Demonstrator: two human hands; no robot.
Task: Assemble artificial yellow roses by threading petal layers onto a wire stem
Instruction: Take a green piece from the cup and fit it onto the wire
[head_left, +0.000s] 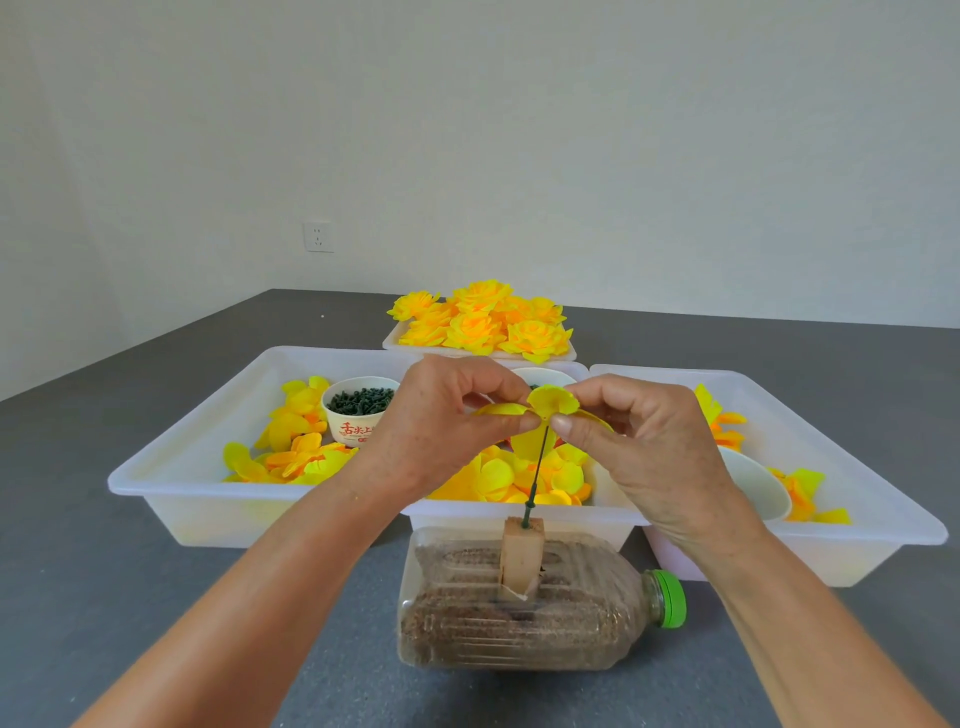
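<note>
The yellow petal layer is sitting at the top of the thin green wire stem, in the middle of the view above the centre tray, pinched from both sides. Going from the biggest things down: the grey table is carrying three white trays side by side, the left tray holding loose yellow and orange petals, the centre tray piled with more petals, and the right tray holding a few petals along its edges. Behind them a smaller tray is holding finished yellow roses. Nearest the camera a clear plastic bottle with a green cap is lying on its side, filled with brownish grains, and a wooden block is standing up out of it, with the stem rising from the block's top. The left hand and the right hand are meeting at the stem's tip, thumbs and forefingers closed on the petal layer. A paper cup of dark green pieces is sitting in the left tray.
</note>
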